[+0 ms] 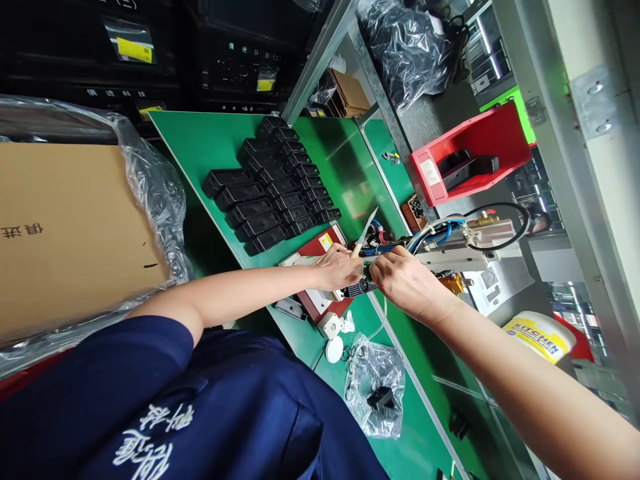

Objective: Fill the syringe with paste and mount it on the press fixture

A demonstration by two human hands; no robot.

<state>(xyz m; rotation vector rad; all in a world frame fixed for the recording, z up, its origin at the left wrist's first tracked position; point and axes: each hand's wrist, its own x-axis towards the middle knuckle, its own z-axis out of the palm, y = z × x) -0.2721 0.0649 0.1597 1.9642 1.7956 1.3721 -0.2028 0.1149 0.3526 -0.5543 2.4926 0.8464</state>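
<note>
My left hand [340, 268] is closed around a knife [357, 249] with a pale handle, its blade pointing up and away. Close beside it, the fingers of my right hand [403, 277] are pinched together; what lies between them is hidden. Both hands are over the head of a bench press [361, 288] with a red base [320, 245]. A small bit of green shows between the hands, too little to identify.
Rows of black plastic housings [270, 190] stand on the green bench [200, 137]. A red bin [475, 150] holds black parts. Air hoses [445, 230] run along the press column. A clear plastic bag [377, 373], a white round piece [334, 349] and a labelled tub [540, 337] are nearby.
</note>
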